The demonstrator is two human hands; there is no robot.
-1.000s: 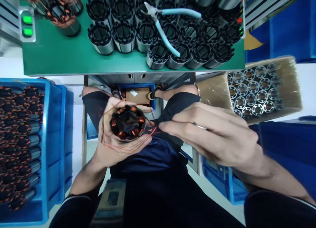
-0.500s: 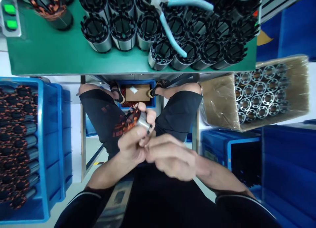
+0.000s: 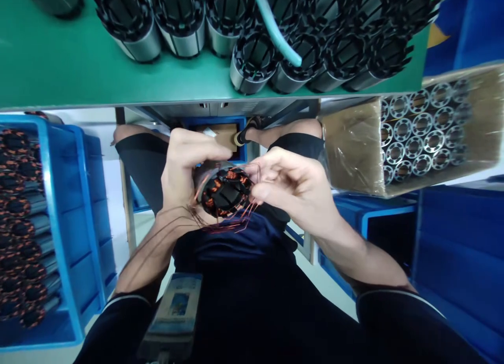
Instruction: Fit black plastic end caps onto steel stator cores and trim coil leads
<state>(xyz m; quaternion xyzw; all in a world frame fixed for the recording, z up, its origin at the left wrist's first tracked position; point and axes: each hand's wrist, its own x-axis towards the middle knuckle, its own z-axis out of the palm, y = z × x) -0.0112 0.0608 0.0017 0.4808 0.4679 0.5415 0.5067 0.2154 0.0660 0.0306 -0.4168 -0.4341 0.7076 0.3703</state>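
Note:
My left hand [image 3: 177, 169] is wrapped round a motor stator [image 3: 225, 191] above my lap, its wound end tilted up toward me. Copper coils line the black insulated ring at that end. Long thin copper wires [image 3: 220, 227] trail off it, some crossing my left wrist and others bending round the near side. At the stator's right edge, my right hand [image 3: 293, 183] has thumb and fingertips pinched on loose copper wire [image 3: 258, 169]. How many strands lie in the pinch is hidden.
Rows of unwound stators [image 3: 181, 28] stand on the green bench [image 3: 79, 85], with a blue plier handle [image 3: 275, 30] over them. At left, a blue crate [image 3: 59, 211] holds wound stators. A cardboard box [image 3: 350, 154] of metal cores is at right, above blue bins [image 3: 346, 211].
The stator has turned so its wound end faces up toward me, with its wires spread out. My right hand has moved from below my left to the stator's right side. The view has shifted closer.

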